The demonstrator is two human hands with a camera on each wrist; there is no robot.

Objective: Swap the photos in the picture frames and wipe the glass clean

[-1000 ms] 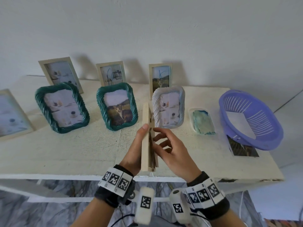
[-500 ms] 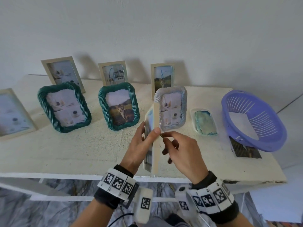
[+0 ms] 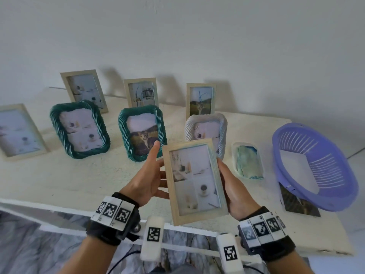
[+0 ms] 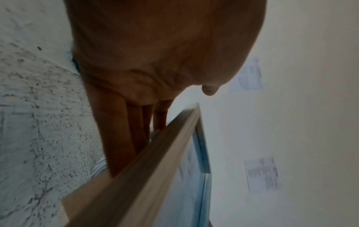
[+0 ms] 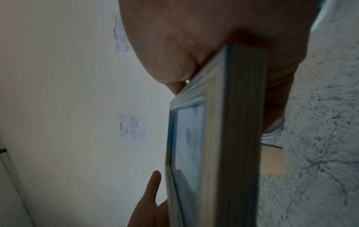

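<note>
I hold a light wooden picture frame (image 3: 194, 180) upright over the table's front edge, its glass and a pale photo of cups facing me. My left hand (image 3: 147, 176) lies at its left side, fingers fairly straight behind the back and the thumb sticking up free. My right hand (image 3: 234, 189) grips the right edge, fingers wrapped behind. In the left wrist view the fingers (image 4: 120, 135) run behind the frame's edge (image 4: 136, 176). In the right wrist view the frame (image 5: 240, 122) sits in my palm (image 5: 194, 38).
On the white table (image 3: 79, 178) stand two green rope frames (image 3: 80, 129) (image 3: 143, 133), a white ribbed frame (image 3: 206, 128) and several wooden frames along the wall. A cloth in a small tray (image 3: 247, 162), a purple basket (image 3: 314, 167) and a loose photo (image 3: 298, 202) lie at the right.
The frame turned from edge-on to facing me. My right hand moved from its back to its right edge, and my left thumb came off the frame.
</note>
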